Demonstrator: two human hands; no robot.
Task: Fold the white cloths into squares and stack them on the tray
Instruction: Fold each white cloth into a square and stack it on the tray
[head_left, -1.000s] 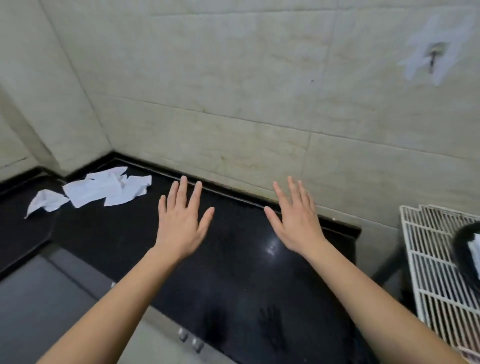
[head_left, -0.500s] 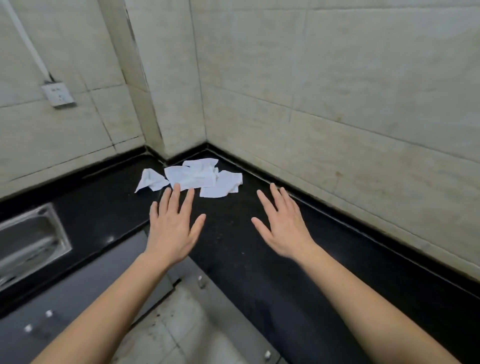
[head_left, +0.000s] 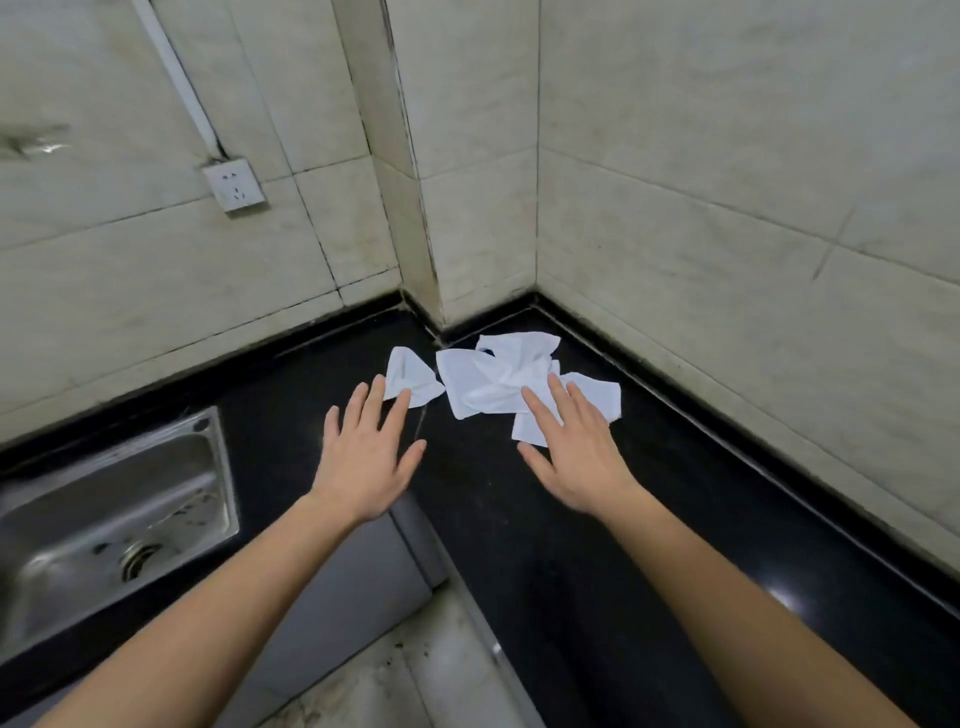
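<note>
In the corner of the black countertop, the white cloths lie crumpled, none folded. Both hands have closed in since a second ago. Left hand and right hand are flat, fingers straight, over the pile edges and gripping nothing. Likely first pick-up is next. No tray in view.

no text, label, brand or number can be read anywhere in view.
</note>
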